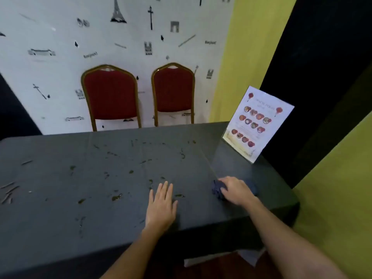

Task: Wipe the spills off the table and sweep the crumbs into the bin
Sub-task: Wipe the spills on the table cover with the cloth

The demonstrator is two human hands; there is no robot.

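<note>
The left hand (161, 206) is laid flat, palm down, fingers extended and held together. The right hand (235, 191) is curled, knuckles up, fingers bent downward. Both forearms are bare and outstretched.

Two bare forearms reach in from the near edge of the table (60, 198), with no sleeve, cuff, watch or bracelet visible on either one up to where the picture cuts them off. The left hand (161, 206) is ungloved and shows no ring on the fingers that can be seen. The right hand (236, 191) is likewise ungloved, its wrist plain and unadorned.
</note>
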